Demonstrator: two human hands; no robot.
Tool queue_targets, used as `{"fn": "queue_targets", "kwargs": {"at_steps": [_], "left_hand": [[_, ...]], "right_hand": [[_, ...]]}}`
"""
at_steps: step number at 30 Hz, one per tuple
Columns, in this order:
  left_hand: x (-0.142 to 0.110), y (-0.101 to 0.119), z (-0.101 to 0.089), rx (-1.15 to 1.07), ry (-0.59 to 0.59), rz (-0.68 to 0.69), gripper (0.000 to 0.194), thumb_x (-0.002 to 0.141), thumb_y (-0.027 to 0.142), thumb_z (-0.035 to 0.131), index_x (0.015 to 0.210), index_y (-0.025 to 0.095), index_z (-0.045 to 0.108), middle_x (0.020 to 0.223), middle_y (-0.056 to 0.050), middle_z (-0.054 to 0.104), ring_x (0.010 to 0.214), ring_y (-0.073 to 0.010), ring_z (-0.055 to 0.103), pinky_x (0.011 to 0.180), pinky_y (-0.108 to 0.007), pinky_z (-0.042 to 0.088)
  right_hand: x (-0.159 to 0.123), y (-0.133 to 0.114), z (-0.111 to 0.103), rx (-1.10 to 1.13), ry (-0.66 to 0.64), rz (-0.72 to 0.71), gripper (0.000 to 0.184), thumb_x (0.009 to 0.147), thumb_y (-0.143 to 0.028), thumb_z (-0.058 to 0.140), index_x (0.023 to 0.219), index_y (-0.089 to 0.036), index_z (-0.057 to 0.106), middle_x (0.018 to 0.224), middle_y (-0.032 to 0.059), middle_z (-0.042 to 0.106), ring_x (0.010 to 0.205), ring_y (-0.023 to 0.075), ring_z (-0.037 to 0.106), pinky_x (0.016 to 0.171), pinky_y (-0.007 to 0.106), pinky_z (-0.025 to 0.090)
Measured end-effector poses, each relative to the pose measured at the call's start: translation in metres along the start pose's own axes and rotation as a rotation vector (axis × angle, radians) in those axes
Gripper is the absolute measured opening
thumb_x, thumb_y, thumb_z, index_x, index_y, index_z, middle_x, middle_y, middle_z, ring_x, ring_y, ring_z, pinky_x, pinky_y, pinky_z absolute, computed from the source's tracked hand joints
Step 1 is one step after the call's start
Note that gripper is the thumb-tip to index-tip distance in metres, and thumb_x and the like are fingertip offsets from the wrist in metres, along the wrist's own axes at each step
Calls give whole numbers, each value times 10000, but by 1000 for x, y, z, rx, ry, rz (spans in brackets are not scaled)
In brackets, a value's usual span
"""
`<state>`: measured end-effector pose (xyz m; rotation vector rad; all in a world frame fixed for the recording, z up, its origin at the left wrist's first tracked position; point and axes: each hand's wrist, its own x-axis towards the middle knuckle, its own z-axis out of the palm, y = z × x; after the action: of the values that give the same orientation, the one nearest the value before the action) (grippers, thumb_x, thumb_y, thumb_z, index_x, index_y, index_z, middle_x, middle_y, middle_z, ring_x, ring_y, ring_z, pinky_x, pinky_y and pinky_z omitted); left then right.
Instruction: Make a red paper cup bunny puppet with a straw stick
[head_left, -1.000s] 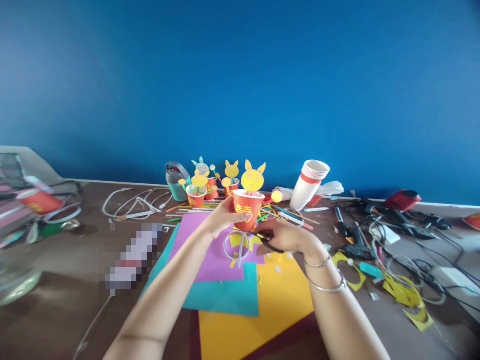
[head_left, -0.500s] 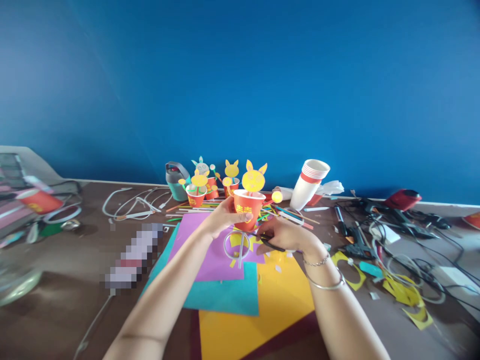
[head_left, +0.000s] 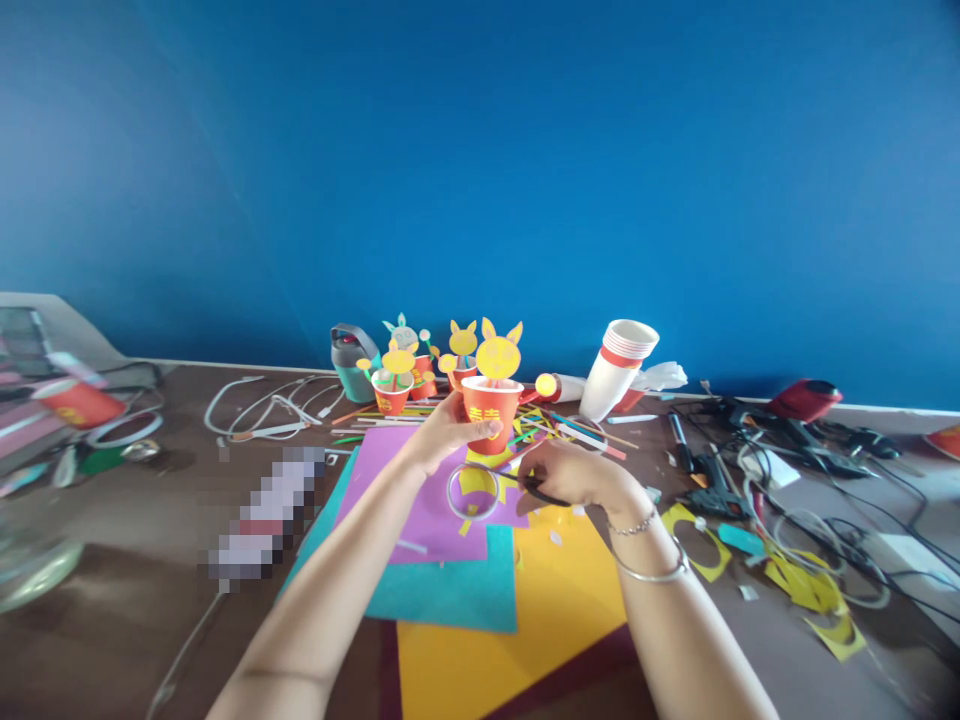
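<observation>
Held cup (head_left: 491,400): printed paper, smooth, slight sheen. Bunny face (head_left: 498,358): flat matt paper. Scissors (head_left: 550,495): smooth handle — plastic, by its look on my feed. Pale ring (head_left: 451,492): shiny, plastic-like. Purple sheet (head_left: 386,480): smooth matt paper. Bangle (head_left: 651,578): polished metal. Cup stack (head_left: 600,388): smooth paper. Worktop (head_left: 142,520): smooth, dull sheen. Wall (head_left: 480,180): smooth — soft sheen, as I read it.

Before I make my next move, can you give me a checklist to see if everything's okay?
1. Cup held: ok. The left hand grips the red cup at its side.
2. Cup upright: ok. Its open rim faces up.
3. Animal face in place: ok. The yellow face stands above the rim.
4. Scissors in hand: ok. The right hand holds the black scissors.
5. Scissors shut: cannot tell. Too small to see.
6. Purple paper uncluttered: not ok. A pale ring and yellow scraps lie there.
</observation>
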<state>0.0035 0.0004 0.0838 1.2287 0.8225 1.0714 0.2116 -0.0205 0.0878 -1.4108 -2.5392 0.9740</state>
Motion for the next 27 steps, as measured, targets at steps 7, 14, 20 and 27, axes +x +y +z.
{"fn": "queue_targets", "kwargs": {"at_steps": [7,14,20,27], "left_hand": [[5,-8,6,-34,207,156,610,582,328,868,1136,179,661,1089,-95,720,969,-247,656,829,-338,515],[8,-18,12,-204,317,114,654,523,342,898,1107,187,648,919,-44,711,818,-180,639,782,-315,487],[5,-17,17,-236,325,107,585,501,334,908,998,176,643,893,-35,699,815,-168,626,771,-295,466],[4,-13,16,-176,325,141,600,524,339,896,1047,181,646,961,-61,719,872,-200,644,787,-309,476]], "right_hand": [[13,11,21,-178,31,266,600,550,-331,823,1114,-174,693,927,103,737,736,241,628,569,289,395],[22,11,30,-124,172,221,101,574,-240,779,634,-203,706,677,60,706,687,231,643,566,285,390],[41,-1,39,376,486,112,314,813,-404,604,935,-160,759,793,56,736,694,195,639,609,279,434],[44,-8,43,895,452,-37,379,685,-440,726,910,-139,780,823,48,740,692,184,609,648,301,449]]}}
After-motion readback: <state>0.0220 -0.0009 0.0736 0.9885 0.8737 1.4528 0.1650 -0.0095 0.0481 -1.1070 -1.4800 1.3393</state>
